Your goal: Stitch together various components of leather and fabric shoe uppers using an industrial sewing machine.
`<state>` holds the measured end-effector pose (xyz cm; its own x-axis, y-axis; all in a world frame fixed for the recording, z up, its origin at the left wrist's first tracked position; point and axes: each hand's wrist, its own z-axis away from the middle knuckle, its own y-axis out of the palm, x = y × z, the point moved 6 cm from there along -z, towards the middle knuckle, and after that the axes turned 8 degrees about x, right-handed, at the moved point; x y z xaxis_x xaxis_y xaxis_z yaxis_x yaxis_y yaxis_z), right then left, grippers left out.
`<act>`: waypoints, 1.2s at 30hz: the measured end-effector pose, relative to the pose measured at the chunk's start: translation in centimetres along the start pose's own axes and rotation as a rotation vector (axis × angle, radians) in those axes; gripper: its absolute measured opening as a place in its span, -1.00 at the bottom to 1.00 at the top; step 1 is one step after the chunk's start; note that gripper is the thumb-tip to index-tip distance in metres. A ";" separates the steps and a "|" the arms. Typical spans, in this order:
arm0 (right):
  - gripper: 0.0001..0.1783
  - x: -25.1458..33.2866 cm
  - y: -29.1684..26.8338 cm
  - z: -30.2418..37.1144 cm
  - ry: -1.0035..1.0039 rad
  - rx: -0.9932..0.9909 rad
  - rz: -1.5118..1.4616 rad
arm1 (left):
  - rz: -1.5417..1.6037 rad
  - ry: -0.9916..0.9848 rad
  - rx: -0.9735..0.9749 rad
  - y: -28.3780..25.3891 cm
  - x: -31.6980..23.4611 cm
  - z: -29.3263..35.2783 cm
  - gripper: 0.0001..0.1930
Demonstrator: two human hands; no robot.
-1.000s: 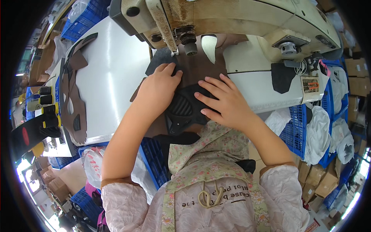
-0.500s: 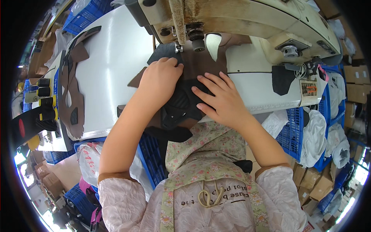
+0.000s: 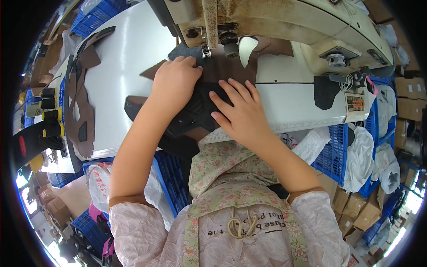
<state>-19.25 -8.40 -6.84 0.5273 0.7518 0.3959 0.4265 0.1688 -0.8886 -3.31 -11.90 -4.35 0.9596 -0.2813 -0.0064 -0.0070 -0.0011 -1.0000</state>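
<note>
Brown leather work (image 3: 227, 66), joined with black parts, lies on the white table of a sewing machine (image 3: 284, 29). A dark grey patch (image 3: 187, 53) sits on it beside the metal presser foot (image 3: 206, 51). Just before the foot, my left hand (image 3: 175, 82) has its fingers curled and pressed together on the leather work; the fingertips are partly hidden. My right hand (image 3: 243, 111) lies with spread fingers on the black part, nearer to me. A black flap (image 3: 180, 147) hangs over the table's front edge toward my apron.
More brown leather pieces (image 3: 80, 133) lie at the table's left side, near several thread spools (image 3: 52, 115). A black patch (image 3: 326, 92) rests at the right under the machine arm. Blue crates (image 3: 331, 151) and white bags (image 3: 360, 155) stand beyond the right edge.
The leather work has turned and shifted left, its lower black flap swinging leftward. Both hands have moved slightly left with it, the left one also a little away from me.
</note>
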 end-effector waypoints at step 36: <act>-0.47 0.6 1.1 -1.9 0.131 -0.113 -0.052 | 0.235 0.086 0.112 -1.5 4.2 0.0 -0.74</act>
<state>-17.09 -9.00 -7.10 0.5900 0.6535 0.4742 0.5316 0.1276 -0.8373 0.70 -13.07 -2.91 0.9078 -0.3417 -0.2433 -0.1913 0.1790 -0.9651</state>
